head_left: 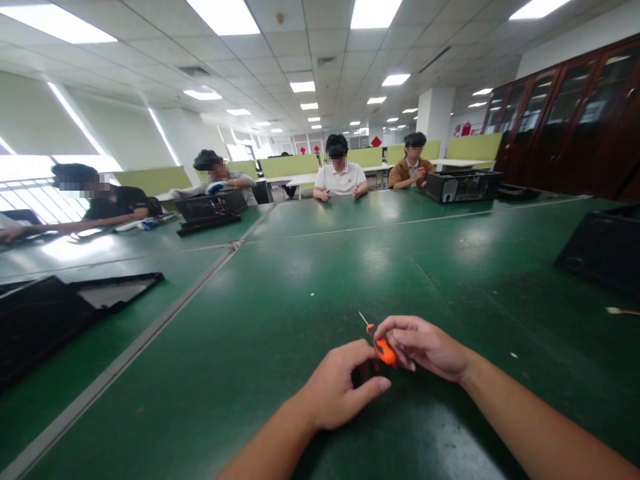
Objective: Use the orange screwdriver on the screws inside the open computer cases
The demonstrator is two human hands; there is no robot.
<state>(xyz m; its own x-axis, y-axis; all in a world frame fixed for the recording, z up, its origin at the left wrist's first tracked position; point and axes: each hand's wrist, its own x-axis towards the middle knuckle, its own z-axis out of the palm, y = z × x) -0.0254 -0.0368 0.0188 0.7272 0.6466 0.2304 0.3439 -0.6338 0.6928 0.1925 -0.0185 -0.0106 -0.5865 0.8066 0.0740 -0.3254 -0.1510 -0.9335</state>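
Note:
An orange and black screwdriver (384, 349) is held in the fingers of my right hand (425, 343), its thin metal shaft pointing away and to the left. My left hand (343, 383) is beside the handle, thumb stretched out and apart from the half-curled fingers. Its index fingertip reaches the handle; whether it touches cannot be made out. The other left fingertips are hidden. Both hands are low over the green tabletop (280, 320).
Dark computer cases stand at the right edge (600, 250), far right (463, 187) and far left (213, 208). A black panel (55, 303) lies at left. A cable connector (614, 311) is near the right edge. Several people sit across the table. A grey seam (150, 340) crosses it.

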